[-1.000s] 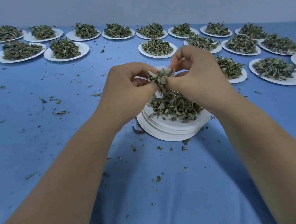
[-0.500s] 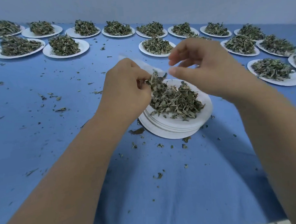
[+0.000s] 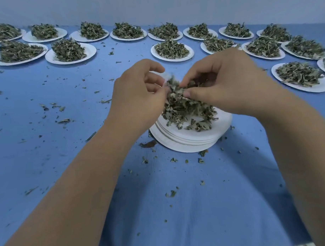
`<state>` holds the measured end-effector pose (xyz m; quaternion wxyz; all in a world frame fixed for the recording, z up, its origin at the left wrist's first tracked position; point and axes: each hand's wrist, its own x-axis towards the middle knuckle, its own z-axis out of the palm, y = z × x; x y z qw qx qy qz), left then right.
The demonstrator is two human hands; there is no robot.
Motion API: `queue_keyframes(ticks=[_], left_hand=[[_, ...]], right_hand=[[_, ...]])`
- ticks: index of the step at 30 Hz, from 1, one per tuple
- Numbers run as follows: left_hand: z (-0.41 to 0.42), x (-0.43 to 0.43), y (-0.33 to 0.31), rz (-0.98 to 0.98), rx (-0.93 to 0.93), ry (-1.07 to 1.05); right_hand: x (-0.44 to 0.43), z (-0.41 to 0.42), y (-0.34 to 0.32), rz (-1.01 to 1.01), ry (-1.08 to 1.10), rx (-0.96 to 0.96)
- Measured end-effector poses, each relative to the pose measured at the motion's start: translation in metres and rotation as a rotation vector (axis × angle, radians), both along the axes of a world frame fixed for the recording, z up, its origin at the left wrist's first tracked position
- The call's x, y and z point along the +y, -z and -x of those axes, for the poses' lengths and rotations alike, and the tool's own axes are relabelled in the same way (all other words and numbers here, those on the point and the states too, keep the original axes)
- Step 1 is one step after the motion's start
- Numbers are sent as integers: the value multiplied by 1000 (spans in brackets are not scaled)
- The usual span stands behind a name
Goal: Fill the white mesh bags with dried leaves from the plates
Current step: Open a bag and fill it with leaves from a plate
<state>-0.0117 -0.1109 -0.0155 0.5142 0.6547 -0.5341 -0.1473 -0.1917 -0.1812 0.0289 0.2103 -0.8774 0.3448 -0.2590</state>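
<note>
leaf crumbs point(image 3: 170, 193) dot the blue cloth point(image 3: 180, 223) nearest you. beyond them, a stack of white paper plates point(image 3: 186, 142) carries a heap of dried leaves point(image 3: 192, 110). above it your left hand point(image 3: 137, 98), fingers curled, pinches a white mesh bag point(image 3: 165, 76), blurred, btwn thumb & fingers. your right hand point(image 3: 228, 85) pinches a clump of leaves point(image 3: 176, 90) right at the bag. farther back, approx two rows of leaf-laden plates point(image 3: 90, 51) line the cloth.

The single head-worn camera looked forward and down over the blue table point(image 3: 49, 163). The left hand point(image 3: 136, 94) and right hand point(image 3: 228, 83) sat close at centre frame. Plates point(image 3: 90, 50) lined the distant upper edge.
</note>
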Motion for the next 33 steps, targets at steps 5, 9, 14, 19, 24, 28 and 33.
queue_keyframes(ticks=[5, 9, 14, 19, 24, 28, 33], left_hand=[[-2, 1, -2, -1, 100, 90], [-10, 0, -3, -40, 196, 190], [-15, 2, -5, -47, 205, 255], [-9, -1, -1, -92, -2, 188], [-10, 2, -4, -56, 86, 239], [-11, -2, 0, 16, 64, 122], [-11, -8, 6, 1, -88, 5]], right_hand=[[-3, -20, 21, 82, 33, 0], [-13, -23, 22, 46, -62, 8], [-21, -31, 26, 35, -17, 10], [-20, -36, 30, 139, 77, -24], [-12, -46, 34, 212, 155, -5], [-10, -48, 33, 187, 246, 13], [-7, -29, 21, -239, 119, -104]])
